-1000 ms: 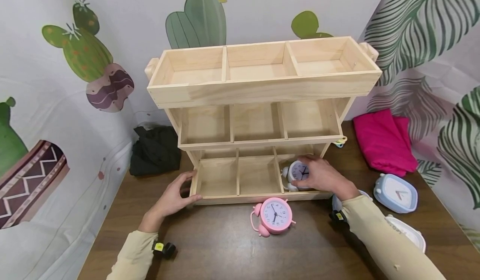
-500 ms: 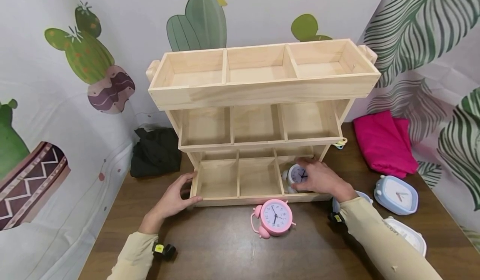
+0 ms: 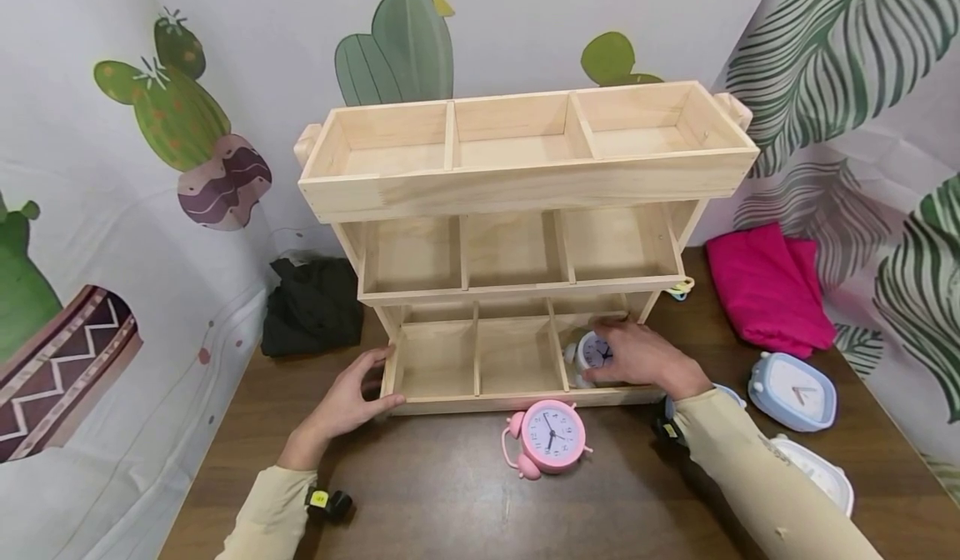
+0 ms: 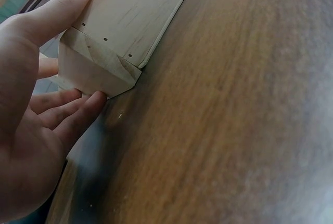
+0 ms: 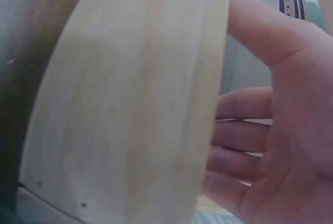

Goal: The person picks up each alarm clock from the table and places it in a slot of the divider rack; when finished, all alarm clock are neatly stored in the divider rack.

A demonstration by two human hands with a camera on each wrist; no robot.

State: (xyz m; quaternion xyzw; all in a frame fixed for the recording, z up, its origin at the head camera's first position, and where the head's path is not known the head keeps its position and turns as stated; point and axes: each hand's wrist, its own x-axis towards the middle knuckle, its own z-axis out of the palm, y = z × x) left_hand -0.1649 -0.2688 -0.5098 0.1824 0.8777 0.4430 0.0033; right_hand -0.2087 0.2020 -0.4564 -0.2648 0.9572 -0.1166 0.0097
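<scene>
A three-tier wooden shelf [image 3: 525, 189] with divided compartments stands in the middle of the table. In its bottom right compartment is a white alarm clock [image 3: 597, 348], its face tilted up. My right hand [image 3: 643, 355] holds this clock between thumb and fingers and covers its right side. In the right wrist view the shelf's front board [image 5: 130, 99] hides the clock and the fingertips. My left hand [image 3: 347, 400] grips the shelf's bottom left corner [image 4: 96, 68], thumb on the front and fingers round the side. A pink alarm clock [image 3: 553, 437] lies face up just before the shelf.
Right of the shelf lie a blue clock [image 3: 793, 388], a white clock-like item [image 3: 817, 472] and another light blue one [image 3: 727, 394] partly under my right arm. A magenta cloth [image 3: 768, 289] sits at the back right, a black cloth [image 3: 311, 306] at the back left.
The white clock has shifted slightly left and turned a little in its compartment, my right hand moving along with it. My left hand keeps its place on the shelf corner.
</scene>
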